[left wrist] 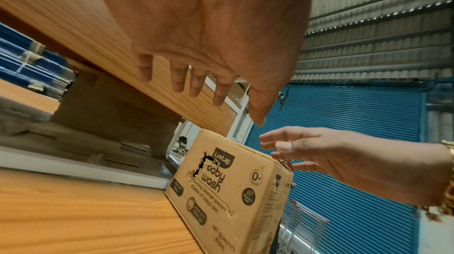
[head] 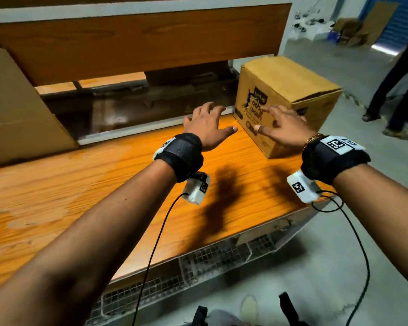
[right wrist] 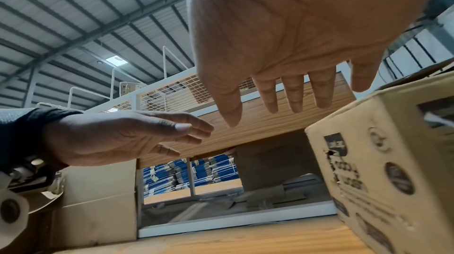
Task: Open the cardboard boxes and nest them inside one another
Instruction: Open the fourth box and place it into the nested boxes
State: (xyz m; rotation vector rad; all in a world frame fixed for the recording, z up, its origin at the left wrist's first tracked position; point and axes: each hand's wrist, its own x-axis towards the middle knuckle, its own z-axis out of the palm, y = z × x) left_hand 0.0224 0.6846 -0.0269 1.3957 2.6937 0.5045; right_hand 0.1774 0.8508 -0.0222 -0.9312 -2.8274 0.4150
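Both hands spread and empty, left hand and right hand held near closed, dented cardboard box, glossy wood-grain counter beneath.

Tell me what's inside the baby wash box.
Cannot be seen: the baby wash box stands closed on the wooden table. The torn hole in its printed side shows only darkness.

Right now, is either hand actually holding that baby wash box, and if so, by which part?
Nothing is held. The left hand and right hand are both spread open, reaching toward the baby wash box without gripping it.
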